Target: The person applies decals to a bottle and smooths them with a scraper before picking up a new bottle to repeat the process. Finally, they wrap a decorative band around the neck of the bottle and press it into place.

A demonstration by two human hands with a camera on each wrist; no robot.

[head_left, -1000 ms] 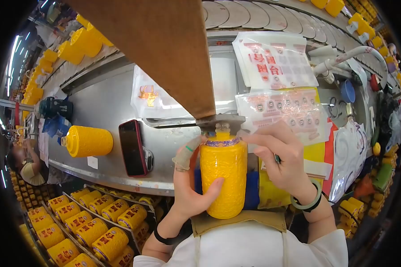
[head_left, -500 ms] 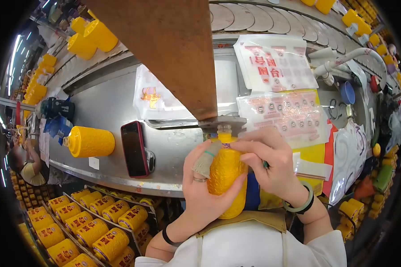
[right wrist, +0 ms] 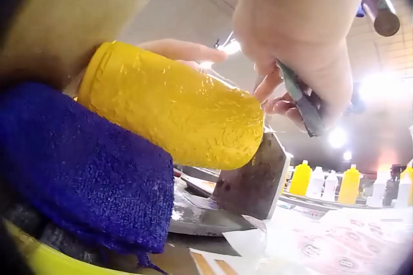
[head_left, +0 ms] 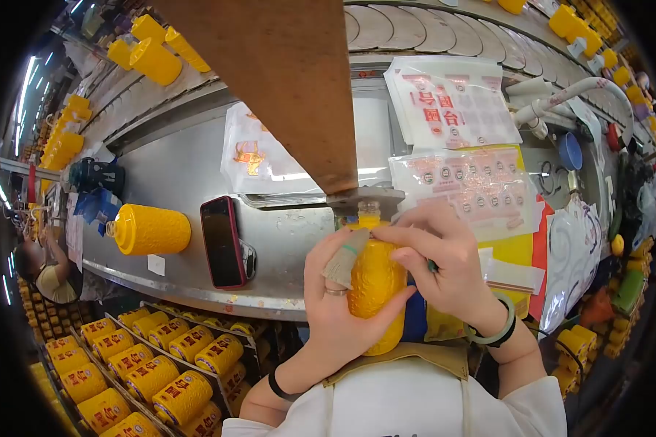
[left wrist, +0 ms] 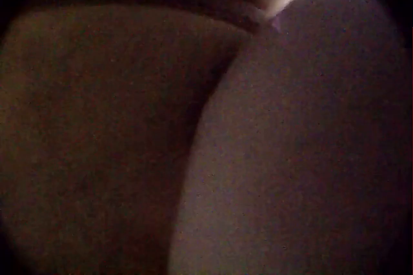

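Observation:
A yellow textured bottle (head_left: 377,280) with a clear neck stands against the apron in the head view, its neck by a metal bracket. Around its left side curls the left hand (head_left: 342,298), thumb across the front, a covering on one finger. At the bottle's shoulder the right hand (head_left: 448,262) has thumb and index finger close together; whether they pinch something is too small to tell. The right wrist view shows the bottle (right wrist: 174,107) lengthwise and the right hand (right wrist: 303,36) with a dark green piece (right wrist: 300,98) in its palm. The left wrist view is dark.
Another yellow bottle (head_left: 153,229) lies left of a phone (head_left: 223,242). Printed sheets (head_left: 452,105) are at the back right. A brown beam (head_left: 284,87) comes down over the table. Boxed bottles (head_left: 182,397) are at lower left; a blue cloth (right wrist: 84,165) is beside the held bottle.
The left hand has moved up and further round the bottle. Both hands have come closer together at its shoulder, and the purple patterned band seen there earlier is now mostly covered. Bottles at the upper left have shifted.

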